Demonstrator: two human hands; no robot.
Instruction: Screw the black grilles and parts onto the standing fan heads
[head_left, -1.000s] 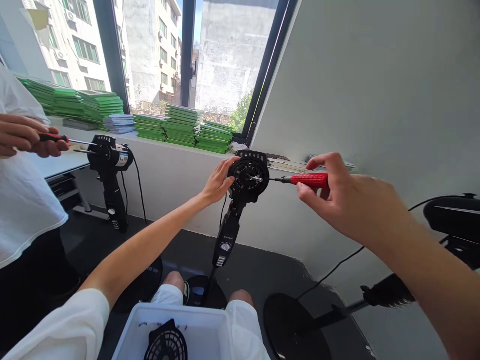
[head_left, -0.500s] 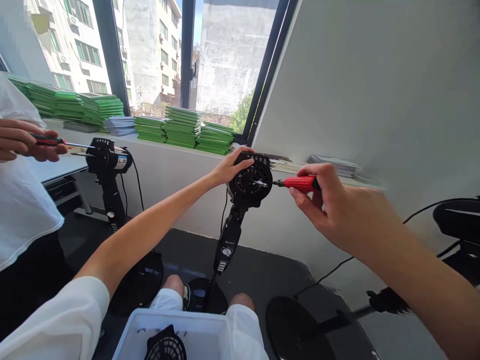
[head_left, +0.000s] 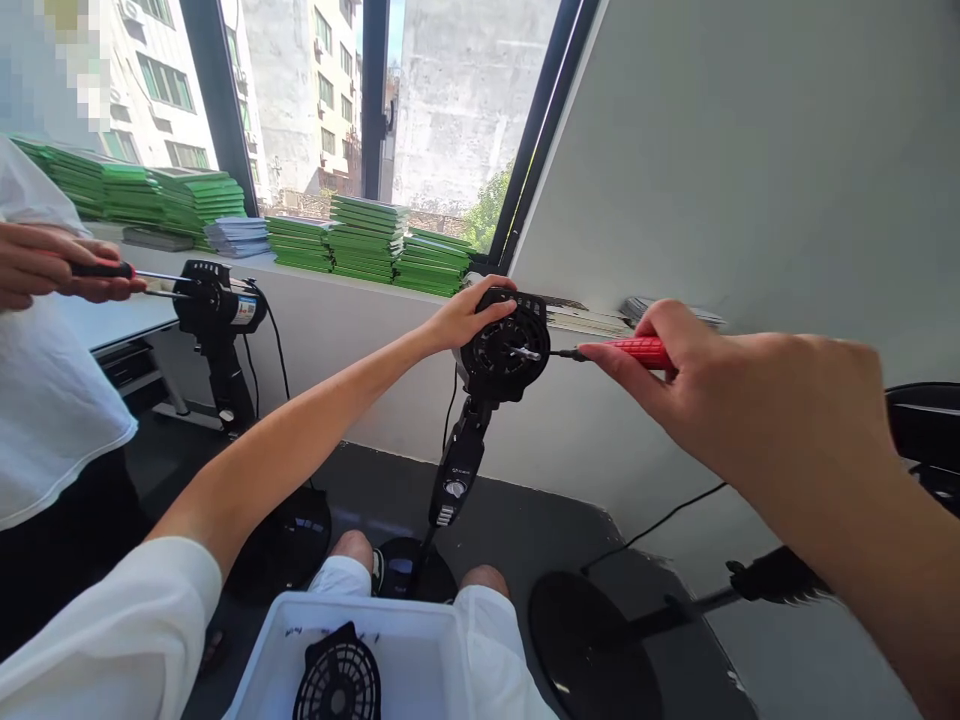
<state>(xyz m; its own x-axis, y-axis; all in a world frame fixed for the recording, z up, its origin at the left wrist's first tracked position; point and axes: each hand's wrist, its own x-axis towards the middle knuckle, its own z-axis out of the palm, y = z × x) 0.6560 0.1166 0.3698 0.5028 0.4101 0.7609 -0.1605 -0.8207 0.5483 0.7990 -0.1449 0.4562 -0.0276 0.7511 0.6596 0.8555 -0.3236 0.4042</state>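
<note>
My left hand (head_left: 480,312) grips the upper left edge of a black fan motor housing (head_left: 501,352), thumb across its front. A metal shaft (head_left: 526,353) sticks out from the housing's middle. Closed around the red handle of a screwdriver (head_left: 637,351) is my right hand (head_left: 694,365). The screwdriver lies roughly level, its thin tip at the right rim of the housing; whether it touches a screw is too small to tell. Below the housing, the fan's stand (head_left: 457,470) carries a round knob and several buttons. A black vented cover (head_left: 339,675) lies in a white bin (head_left: 420,612) on my lap.
At left, another person's hands (head_left: 67,268) hold a red-and-black screwdriver at a second fan motor (head_left: 217,300). Green book stacks (head_left: 367,240) line the window sill. A round black base (head_left: 592,650) with a pole stands on the floor at right, beside a cable (head_left: 652,535).
My right hand has shifted slightly right and up with the screwdriver, which is now more level. My left hand keeps its hold on the housing. The view has moved a little.
</note>
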